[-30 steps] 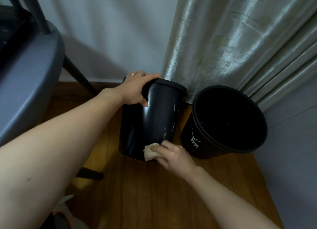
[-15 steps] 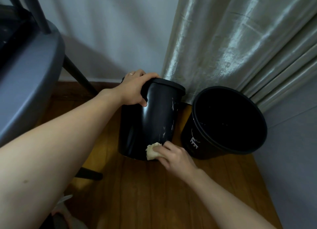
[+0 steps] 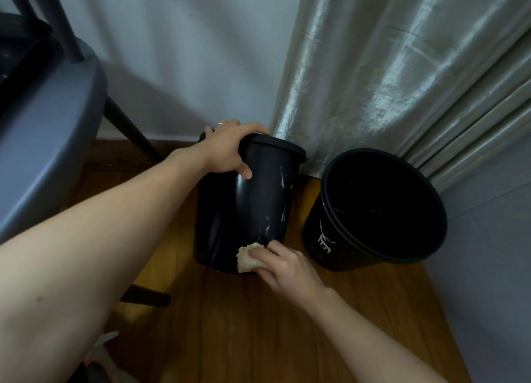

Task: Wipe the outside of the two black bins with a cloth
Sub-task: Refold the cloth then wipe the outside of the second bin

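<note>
Risk: the left bin (image 3: pixel 247 207) is tipped w/ only its near bottom edge on the floor (image 3: pixel 258 325), so a hard rub low down could kick the base out or knock it into the right bin (image 3: pixel 370 210) just beside it. Left hand (image 3: pixel 227 150) curls over the rim, thumb on the wall; right hand (image 3: pixel 283 263) pinches the cloth (image 3: pixel 247 257) vs the lower wall, arm reaching in from lower right.

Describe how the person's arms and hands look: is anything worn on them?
Both forearms are bare, with no sleeves, watch or gloves in view. The left hand wears a thin silver-coloured ring on one finger. The right hand shows no ring or other item. A small dark mark sits on the left forearm.
</note>
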`<action>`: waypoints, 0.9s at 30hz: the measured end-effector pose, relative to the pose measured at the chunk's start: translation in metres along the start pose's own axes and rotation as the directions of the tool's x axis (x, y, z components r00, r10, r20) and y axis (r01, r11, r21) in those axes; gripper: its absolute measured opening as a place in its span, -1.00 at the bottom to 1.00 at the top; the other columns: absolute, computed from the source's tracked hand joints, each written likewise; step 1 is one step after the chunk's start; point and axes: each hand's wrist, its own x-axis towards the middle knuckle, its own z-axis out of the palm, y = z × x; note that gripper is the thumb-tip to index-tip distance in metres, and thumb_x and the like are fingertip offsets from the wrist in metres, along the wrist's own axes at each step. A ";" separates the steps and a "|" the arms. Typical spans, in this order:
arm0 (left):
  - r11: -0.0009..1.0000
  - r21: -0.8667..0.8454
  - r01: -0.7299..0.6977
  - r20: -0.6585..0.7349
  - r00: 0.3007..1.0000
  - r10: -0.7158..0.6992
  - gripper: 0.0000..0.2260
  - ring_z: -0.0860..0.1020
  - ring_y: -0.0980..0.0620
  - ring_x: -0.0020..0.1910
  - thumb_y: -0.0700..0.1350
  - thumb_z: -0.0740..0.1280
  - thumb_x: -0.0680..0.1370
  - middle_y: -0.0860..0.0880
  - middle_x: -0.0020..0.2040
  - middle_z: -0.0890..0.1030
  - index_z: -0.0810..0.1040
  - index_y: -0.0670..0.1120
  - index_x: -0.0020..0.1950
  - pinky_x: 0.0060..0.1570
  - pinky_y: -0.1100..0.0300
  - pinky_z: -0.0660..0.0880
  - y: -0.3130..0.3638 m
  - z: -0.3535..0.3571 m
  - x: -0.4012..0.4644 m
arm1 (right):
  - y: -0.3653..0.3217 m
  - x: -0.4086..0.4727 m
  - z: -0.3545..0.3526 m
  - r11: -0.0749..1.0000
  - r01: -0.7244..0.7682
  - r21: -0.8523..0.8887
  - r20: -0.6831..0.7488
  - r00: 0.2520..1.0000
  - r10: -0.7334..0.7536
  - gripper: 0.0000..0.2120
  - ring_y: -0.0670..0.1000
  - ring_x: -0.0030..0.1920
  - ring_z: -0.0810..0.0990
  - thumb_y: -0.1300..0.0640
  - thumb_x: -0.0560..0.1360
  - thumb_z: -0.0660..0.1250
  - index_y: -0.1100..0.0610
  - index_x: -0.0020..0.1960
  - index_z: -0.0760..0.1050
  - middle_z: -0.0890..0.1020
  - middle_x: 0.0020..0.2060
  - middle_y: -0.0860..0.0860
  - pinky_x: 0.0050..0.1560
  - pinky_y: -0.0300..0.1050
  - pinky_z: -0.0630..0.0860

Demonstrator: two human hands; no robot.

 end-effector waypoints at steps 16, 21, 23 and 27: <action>0.987 0.085 -0.137 0.011 0.991 0.137 -0.24 0.32 -0.12 0.25 -0.09 0.52 0.25 0.01 0.24 0.42 0.28 0.22 0.36 0.31 -0.15 0.23 0.014 0.005 0.007 | 0.007 -0.003 -0.003 1.000 -0.009 -0.018 0.001 1.000 0.009 -0.70 -0.04 -0.19 0.59 0.07 0.51 0.42 0.02 0.22 0.49 0.52 -0.07 -0.01 -0.23 -0.12 0.64; 0.985 0.122 -0.119 0.039 0.993 0.115 -0.15 0.29 -0.10 0.28 0.02 0.57 0.28 0.01 0.21 0.43 0.20 0.28 0.45 0.23 -0.10 0.16 0.014 0.004 0.002 | 0.006 -0.004 -0.002 1.000 -0.019 0.000 0.000 1.000 0.019 -0.71 -0.03 -0.16 0.58 0.00 0.55 0.32 0.02 0.25 0.46 0.53 -0.06 -0.01 -0.20 -0.08 0.64; 0.993 0.059 -0.098 0.025 0.995 0.097 -0.17 0.29 -0.09 0.28 -0.02 0.59 0.28 0.02 0.21 0.43 0.24 0.29 0.43 0.22 -0.08 0.14 0.009 0.003 0.001 | 0.004 -0.003 -0.002 1.000 -0.010 -0.003 -0.009 1.000 0.010 -0.73 -0.03 -0.16 0.58 -0.02 0.56 0.28 0.03 0.23 0.45 0.54 -0.08 0.00 -0.21 -0.08 0.63; 0.995 0.041 -0.092 0.026 0.995 0.091 -0.17 0.30 -0.09 0.24 -0.02 0.59 0.28 0.04 0.15 0.42 0.25 0.30 0.43 0.23 -0.06 0.13 0.005 0.004 0.001 | 0.005 -0.001 -0.002 0.997 0.068 -0.020 0.033 0.997 -0.068 -0.77 -0.03 -0.19 0.57 -0.01 0.59 0.24 0.05 0.19 0.46 0.53 -0.11 0.01 -0.27 -0.11 0.63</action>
